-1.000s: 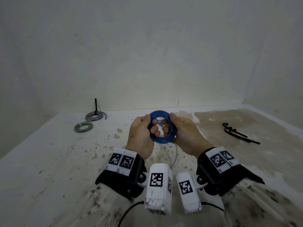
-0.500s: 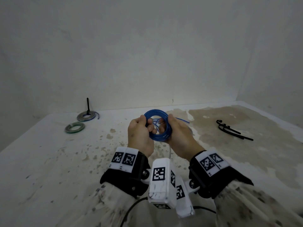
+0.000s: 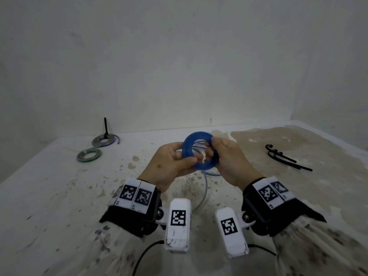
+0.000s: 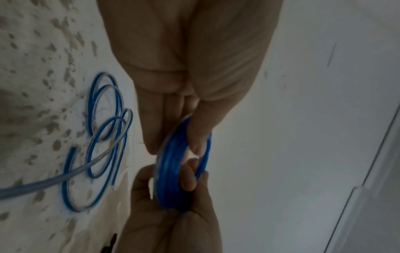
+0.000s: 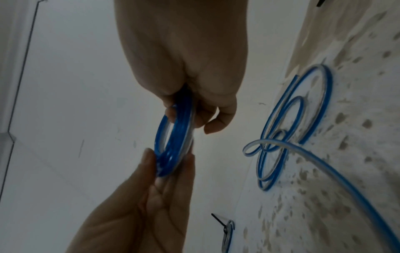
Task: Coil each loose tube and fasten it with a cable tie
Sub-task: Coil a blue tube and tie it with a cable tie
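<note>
A blue tube is wound into a coil (image 3: 199, 150) held upright above the table, between both hands. My left hand (image 3: 180, 158) pinches its left rim, with the thumb across the front. My right hand (image 3: 211, 153) grips the right rim, fingers through the ring. The left wrist view shows the coil (image 4: 173, 171) edge-on between the two hands. The rest of the tube lies in loose loops (image 5: 292, 128) on the table, and one strand (image 3: 203, 189) trails toward me. Black cable ties (image 3: 286, 159) lie on the table at the right.
Two tubes lie coiled at the far left: a grey one (image 3: 105, 140) with a black tie standing up from it, and a green one (image 3: 89, 155). The speckled white table (image 3: 59, 196) meets walls at the back and right.
Both hands keep hold of the blue coil. The wrists, close together half a second ago, have moved apart, and the coil has turned slightly in the fingers.
</note>
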